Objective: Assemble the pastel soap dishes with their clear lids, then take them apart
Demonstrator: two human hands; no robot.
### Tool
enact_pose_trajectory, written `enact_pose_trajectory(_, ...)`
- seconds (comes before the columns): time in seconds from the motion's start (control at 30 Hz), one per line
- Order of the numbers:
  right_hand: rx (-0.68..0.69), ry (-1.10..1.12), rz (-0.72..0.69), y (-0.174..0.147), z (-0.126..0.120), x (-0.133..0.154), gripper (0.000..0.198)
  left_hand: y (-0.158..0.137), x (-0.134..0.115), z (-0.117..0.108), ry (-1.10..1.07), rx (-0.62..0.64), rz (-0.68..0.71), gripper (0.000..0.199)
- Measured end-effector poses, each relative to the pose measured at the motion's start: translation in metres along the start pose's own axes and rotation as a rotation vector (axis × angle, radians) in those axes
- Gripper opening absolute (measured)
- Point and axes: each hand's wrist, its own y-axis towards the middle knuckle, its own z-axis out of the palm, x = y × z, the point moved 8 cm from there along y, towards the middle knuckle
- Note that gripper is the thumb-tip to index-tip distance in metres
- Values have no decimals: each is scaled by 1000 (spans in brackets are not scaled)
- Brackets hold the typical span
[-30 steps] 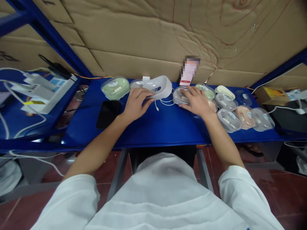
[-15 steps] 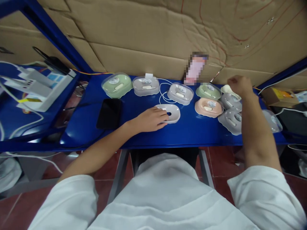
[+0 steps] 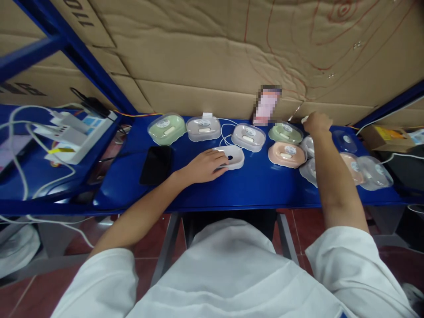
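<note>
My left hand (image 3: 206, 166) is closed over the left end of a pale oval soap dish (image 3: 237, 160) with a dark hole in its middle. The dish rests on the blue table. Further back on the right, my right hand (image 3: 316, 123) is curled, with a small whitish bit (image 3: 304, 119) showing at its left side; the rest of what it holds is hidden. Near that hand sit a green lidded soap dish (image 3: 285, 133) and a peach one (image 3: 286, 154). My right forearm partly covers grey lidded dishes (image 3: 308, 170).
Along the back stand a green lidded dish (image 3: 167, 129) and grey ones (image 3: 203, 129) (image 3: 248, 138). A black phone (image 3: 155, 164) lies at left; a blurred-out phone (image 3: 266, 106) leans on the cardboard. A power strip (image 3: 84, 137) with white cables is far left, a carton (image 3: 389, 140) far right.
The camera view has shifted slightly. My right hand has moved a little left, and the cream-coloured thing beneath it is now mostly hidden. My left hand stays on the oval dish.
</note>
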Motion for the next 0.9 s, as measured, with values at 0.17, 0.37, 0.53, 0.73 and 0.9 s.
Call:
enact_pose_trajectory(0.17, -106, 55, -135, -86, -33, 55, 57, -3, 5, -15, -11, -72, -54, 22)
enact_pose_trajectory(0.37, 69, 182, -665, -249, -13, 178, 49, -1, 13, -9, 16, -46, -101, 22)
enact_pose_trajectory(0.53, 112, 231, -713, -271, -6, 189, 45, -1, 21, -6, 41, -27, -136, 22)
enact_pose_trajectory(0.73, -47, 221, -159, -129, -32, 44, 47, -2, 21, -5, 17, -3, -137, 22)
enact_pose_trajectory(0.9, 40, 98, 372, -38, -9, -105, 58, -2, 25, -2, 0, -6, -146, 19)
